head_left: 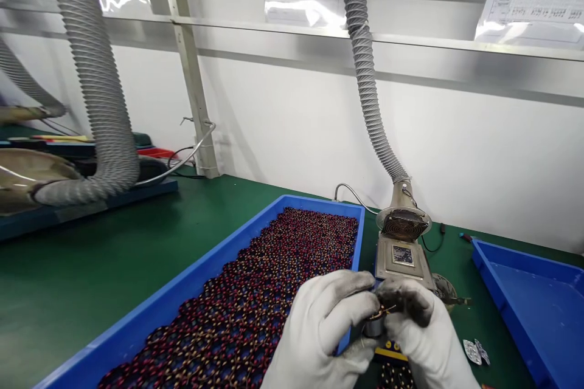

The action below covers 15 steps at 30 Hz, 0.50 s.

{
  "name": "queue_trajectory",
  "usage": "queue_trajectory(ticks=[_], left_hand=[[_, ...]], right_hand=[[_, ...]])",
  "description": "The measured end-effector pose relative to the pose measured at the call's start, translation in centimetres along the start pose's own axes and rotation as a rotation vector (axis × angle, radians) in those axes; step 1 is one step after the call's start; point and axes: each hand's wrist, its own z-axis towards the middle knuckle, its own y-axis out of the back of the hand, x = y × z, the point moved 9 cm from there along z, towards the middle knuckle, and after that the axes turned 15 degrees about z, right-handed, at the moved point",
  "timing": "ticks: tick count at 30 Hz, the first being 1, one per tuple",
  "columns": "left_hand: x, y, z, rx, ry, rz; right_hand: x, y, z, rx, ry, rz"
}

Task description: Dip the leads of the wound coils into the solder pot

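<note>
My left hand [331, 322] and my right hand [420, 322] wear white gloves with dark-stained fingertips. They meet in front of me, fingers closed on a small dark coil part [382, 312] with copper-coloured wire. Most of that part is hidden by the fingers. To the left, a long blue tray [159, 289] holds rows of ring-shaped coil parts [255, 292], dark with red and copper-coloured spots. Just beyond my hands stands a metal machine [385, 255], with a shiny square well in its top that looks like a solder pot.
A round extraction hood [404, 223] on a grey flexible hose [365, 67] hangs over the machine. Another blue tray [502, 295] stands at the right. Silvery metal scraps [475, 351] lie beside it on the green table [219, 219]. A second hose [91, 73] comes down at the left.
</note>
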Motion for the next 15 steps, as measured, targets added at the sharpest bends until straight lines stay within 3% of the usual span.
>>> queue_trajectory(ticks=[3, 6, 8, 10, 13, 15], left_hand=[[-0.1, 0.4, -0.1, -0.025, -0.027, 0.076], [-0.1, 0.6, 0.2, -0.014, -0.038, 0.102], [0.0, 0.8, 0.5, -0.016, -0.028, 0.112], [0.0, 1.0, 0.6, -0.031, -0.016, 0.136], [-0.1, 1.2, 0.5, -0.061, -0.012, 0.142], [0.3, 1.0, 0.2, -0.047, 0.021, 0.089]], right_hand=[[1.6, -0.2, -0.7, -0.007, 0.204, -0.154], [3.4, 2.3, -1.9, -0.252, 0.367, -0.239], [4.0, 4.1, -2.6, -0.421, 0.377, -0.238], [3.0, 4.0, -2.0, -0.375, 0.247, -0.198], [-1.2, 1.1, -0.9, -0.13, -0.077, 0.027], [-3.4, -0.2, -0.7, -0.081, -0.167, 0.203]])
